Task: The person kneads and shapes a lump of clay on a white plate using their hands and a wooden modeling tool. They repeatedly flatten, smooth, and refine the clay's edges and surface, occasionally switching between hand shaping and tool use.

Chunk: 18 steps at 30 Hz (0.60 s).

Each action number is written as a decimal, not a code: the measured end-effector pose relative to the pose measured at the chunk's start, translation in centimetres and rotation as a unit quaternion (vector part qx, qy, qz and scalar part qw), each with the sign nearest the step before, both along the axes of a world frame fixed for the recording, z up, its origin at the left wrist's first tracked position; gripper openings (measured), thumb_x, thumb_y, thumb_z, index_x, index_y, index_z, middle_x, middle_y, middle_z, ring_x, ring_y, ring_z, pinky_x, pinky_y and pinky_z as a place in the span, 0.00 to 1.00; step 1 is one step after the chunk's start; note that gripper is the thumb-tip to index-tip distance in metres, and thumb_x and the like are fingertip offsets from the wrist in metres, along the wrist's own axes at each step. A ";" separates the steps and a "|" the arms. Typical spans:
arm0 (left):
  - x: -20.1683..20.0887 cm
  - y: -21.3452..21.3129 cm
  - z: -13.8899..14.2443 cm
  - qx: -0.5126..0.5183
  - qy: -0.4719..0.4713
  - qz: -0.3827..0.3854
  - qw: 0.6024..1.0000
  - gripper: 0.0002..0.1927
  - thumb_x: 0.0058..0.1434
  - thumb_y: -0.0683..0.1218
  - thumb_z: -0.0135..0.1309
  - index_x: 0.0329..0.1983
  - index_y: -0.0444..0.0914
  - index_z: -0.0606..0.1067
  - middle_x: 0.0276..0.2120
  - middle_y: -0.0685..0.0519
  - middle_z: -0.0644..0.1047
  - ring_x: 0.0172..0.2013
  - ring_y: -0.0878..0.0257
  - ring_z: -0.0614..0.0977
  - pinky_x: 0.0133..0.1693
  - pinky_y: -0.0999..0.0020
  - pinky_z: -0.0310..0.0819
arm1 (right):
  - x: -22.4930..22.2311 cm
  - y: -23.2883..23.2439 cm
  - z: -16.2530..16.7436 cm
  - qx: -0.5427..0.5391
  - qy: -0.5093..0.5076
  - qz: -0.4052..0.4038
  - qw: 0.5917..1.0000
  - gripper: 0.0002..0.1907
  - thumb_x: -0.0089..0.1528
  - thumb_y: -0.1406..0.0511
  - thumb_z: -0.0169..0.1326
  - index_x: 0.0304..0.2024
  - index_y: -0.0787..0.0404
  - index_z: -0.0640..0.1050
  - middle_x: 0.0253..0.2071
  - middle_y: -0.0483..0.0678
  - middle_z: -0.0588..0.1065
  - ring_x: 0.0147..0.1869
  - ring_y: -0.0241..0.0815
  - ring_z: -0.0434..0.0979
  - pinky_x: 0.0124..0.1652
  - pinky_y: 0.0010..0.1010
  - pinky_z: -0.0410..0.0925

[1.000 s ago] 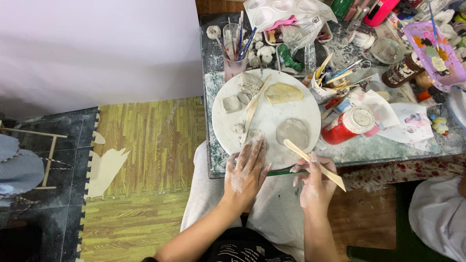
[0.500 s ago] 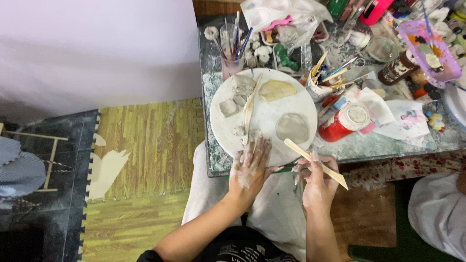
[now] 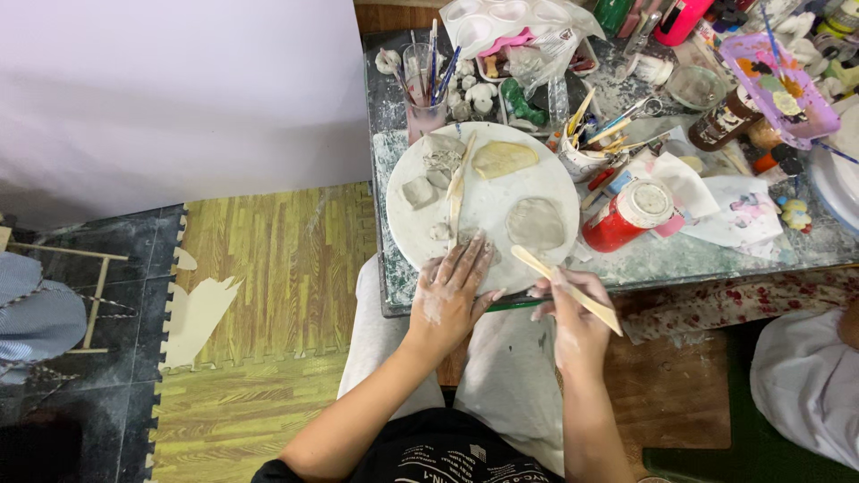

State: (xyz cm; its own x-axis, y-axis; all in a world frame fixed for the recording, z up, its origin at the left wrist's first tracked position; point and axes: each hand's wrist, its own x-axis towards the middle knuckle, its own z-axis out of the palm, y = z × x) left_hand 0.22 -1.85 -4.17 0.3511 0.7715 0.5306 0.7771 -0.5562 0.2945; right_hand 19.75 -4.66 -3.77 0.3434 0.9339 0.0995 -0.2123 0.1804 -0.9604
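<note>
A round white board point(image 3: 488, 210) lies on a cluttered table and carries a flat grey clay disc point(image 3: 535, 223), a pale yellowish clay piece point(image 3: 504, 159), small grey clay lumps point(image 3: 418, 191) and a long wooden tool point(image 3: 458, 183). My left hand point(image 3: 452, 291), dusted with clay, rests flat with spread fingers on the board's near edge. Just right of it, my right hand point(image 3: 573, 313) holds a flat wooden stick point(image 3: 565, 289), whose tip lies close to the clay disc.
A red jar with a white lid point(image 3: 628, 215), a cup of brushes point(image 3: 426, 89), a pot of tools point(image 3: 586, 154), a purple paint palette point(image 3: 774, 89) and paper crowd the table. Another person's white sleeve point(image 3: 805, 380) shows at right. Wood-pattern foam mats point(image 3: 268, 268) cover the floor at left.
My left hand has slid a little further onto the board and the view has shifted slightly. My right hand still holds the stick in much the same place.
</note>
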 end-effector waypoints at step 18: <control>1.0 0.1 0.2 -0.003 0.000 -0.016 1.000 0.40 0.64 0.62 0.55 0.71 0.34 0.64 0.70 0.45 0.66 0.67 0.50 0.68 0.65 0.47 0.58 | -1.0 2.5 -1.2 -0.006 -0.111 0.004 0.994 0.05 0.67 0.71 0.56 0.41 0.69 0.76 0.34 0.55 0.81 0.32 0.34 0.76 0.26 0.23 0.68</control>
State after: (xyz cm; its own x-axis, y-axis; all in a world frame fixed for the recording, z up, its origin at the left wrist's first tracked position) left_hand 1.23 -1.79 -4.01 0.3752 0.7631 0.5262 0.7588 -0.5789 0.2984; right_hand 18.74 -2.12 -4.96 0.3066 0.9382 0.1605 0.0042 0.1673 -0.9859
